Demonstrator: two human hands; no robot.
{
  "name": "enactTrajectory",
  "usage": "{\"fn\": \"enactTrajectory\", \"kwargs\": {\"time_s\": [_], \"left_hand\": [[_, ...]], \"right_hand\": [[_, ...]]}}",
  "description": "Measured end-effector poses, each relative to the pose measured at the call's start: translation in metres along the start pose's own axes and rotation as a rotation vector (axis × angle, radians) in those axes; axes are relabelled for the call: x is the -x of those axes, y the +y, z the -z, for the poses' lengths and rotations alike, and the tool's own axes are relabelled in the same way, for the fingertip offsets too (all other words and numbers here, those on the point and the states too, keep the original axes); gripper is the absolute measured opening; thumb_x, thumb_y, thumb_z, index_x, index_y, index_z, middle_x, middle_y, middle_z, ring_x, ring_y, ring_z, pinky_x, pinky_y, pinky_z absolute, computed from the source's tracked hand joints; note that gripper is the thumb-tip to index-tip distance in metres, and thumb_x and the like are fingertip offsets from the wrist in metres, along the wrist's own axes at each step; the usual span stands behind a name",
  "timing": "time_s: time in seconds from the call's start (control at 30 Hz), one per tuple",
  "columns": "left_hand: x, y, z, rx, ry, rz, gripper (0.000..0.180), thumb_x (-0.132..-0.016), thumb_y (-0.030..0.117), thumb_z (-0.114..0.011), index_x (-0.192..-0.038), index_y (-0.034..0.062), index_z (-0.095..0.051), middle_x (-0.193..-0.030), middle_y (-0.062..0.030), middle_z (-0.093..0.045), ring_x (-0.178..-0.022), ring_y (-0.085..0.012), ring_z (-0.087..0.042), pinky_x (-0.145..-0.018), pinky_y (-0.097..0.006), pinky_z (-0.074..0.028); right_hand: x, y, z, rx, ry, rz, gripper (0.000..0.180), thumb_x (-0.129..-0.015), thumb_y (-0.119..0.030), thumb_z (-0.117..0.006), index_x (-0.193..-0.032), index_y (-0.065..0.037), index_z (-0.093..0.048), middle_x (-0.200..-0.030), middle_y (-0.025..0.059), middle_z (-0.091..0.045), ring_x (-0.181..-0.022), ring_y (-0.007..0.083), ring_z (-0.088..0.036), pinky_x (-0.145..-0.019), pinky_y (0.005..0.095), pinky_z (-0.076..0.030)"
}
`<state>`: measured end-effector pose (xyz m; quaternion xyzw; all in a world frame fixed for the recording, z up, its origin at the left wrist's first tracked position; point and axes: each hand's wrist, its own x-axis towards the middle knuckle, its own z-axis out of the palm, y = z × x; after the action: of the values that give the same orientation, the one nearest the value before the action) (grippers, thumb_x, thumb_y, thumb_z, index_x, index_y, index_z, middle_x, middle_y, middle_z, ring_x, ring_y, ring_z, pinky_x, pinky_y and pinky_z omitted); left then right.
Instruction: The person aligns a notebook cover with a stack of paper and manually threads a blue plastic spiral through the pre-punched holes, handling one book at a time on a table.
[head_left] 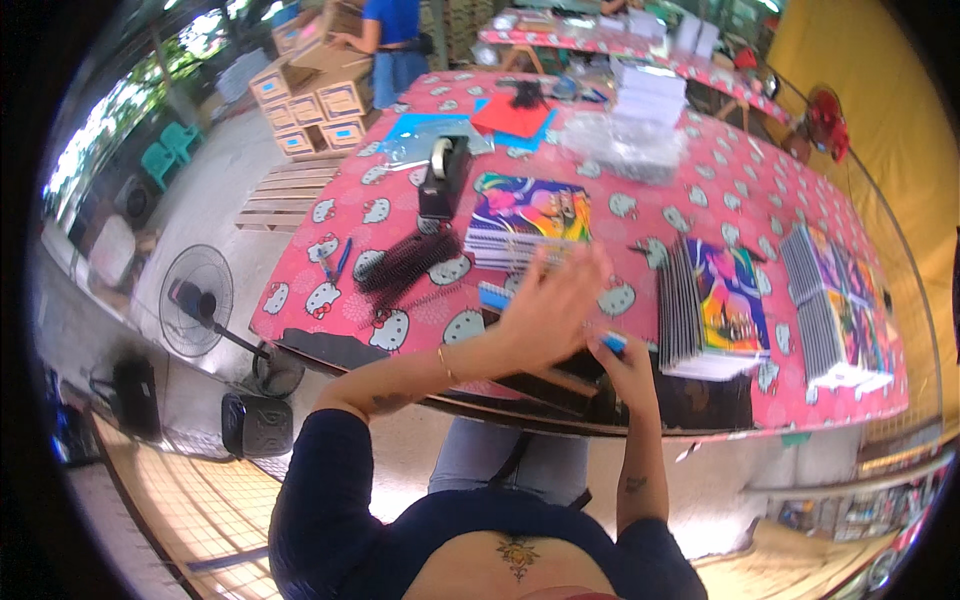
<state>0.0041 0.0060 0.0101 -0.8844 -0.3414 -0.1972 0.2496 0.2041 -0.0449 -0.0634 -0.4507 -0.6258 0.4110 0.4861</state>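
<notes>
My left hand [552, 315], blurred, is raised over the table's near edge with its fingers stretched out. It holds nothing that I can see. Beside it, my right hand [627, 372] is closed at a small blue-ended piece [613, 343], mostly hidden by the fingers. Another blue strip [494, 295] shows left of my left hand; whether the two blue parts are one thing, I cannot tell. Just beyond my hands lies a stack of colourful notebooks [530, 212]. More spiral-bound notebooks [715, 305] are piled to the right of my right hand.
Black binding coils [408, 265], blue-handled pliers [342, 260] and a tape dispenser [444, 180] lie on the left of the pink table [420, 312]. More notebooks [838, 300] stand far right. Behind are clear plastic [630, 145] and red sheets [508, 118]. A fan [197, 300] stands left.
</notes>
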Motion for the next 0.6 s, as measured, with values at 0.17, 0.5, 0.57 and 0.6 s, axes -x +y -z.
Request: {"fn": "enactTrajectory", "kwargs": {"time_s": [0.17, 0.5, 0.57, 0.6], "left_hand": [[0.077, 0.033, -0.039, 0.437, 0.028, -0.287, 0.077, -0.098, 0.055, -0.048, -0.148, -0.0032, -0.040, -0.158, -0.0223, -0.036, -0.149, -0.0377, -0.031, -0.116, -0.064, -0.019], [0.023, 0.016, -0.016, 0.332, -0.023, -0.140, 0.081, -0.100, 0.057, -0.042, -0.151, -0.0063, -0.035, -0.159, -0.0249, -0.033, -0.151, -0.0380, -0.026, -0.120, -0.062, -0.009], [0.020, 0.021, -0.015, 0.370, -0.057, -0.100, 0.082, -0.101, 0.058, -0.040, -0.151, -0.0070, -0.033, -0.161, -0.0252, -0.029, -0.152, -0.0400, -0.024, -0.120, -0.062, -0.007], [0.033, 0.028, -0.017, 0.396, -0.034, -0.100, 0.083, -0.100, 0.057, -0.041, -0.151, -0.0071, -0.033, -0.161, -0.0251, -0.029, -0.152, -0.0402, -0.023, -0.120, -0.063, -0.007]], "right_hand": [[-0.001, -0.002, -0.009, -0.024, -0.009, 0.035, 0.024, -0.095, -0.007, -0.064, -0.117, 0.002, -0.067, -0.104, 0.0048, -0.071, -0.097, 0.0107, -0.061, -0.088, 0.0295, -0.050], [-0.008, -0.012, -0.008, 0.008, -0.034, 0.061, 0.028, -0.090, -0.004, -0.066, -0.117, 0.002, -0.066, -0.106, 0.0149, -0.073, -0.095, 0.0193, -0.068, -0.084, 0.0334, -0.052], [-0.008, -0.014, -0.011, 0.031, -0.013, 0.108, 0.027, -0.089, -0.003, -0.065, -0.116, 0.002, -0.066, -0.105, 0.0149, -0.073, -0.092, 0.0193, -0.067, -0.083, 0.0334, -0.052], [-0.008, -0.014, -0.011, 0.068, 0.019, 0.177, 0.027, -0.089, -0.002, -0.065, -0.115, 0.002, -0.066, -0.103, 0.0147, -0.073, -0.091, 0.0188, -0.067, -0.082, 0.0333, -0.052]]}}
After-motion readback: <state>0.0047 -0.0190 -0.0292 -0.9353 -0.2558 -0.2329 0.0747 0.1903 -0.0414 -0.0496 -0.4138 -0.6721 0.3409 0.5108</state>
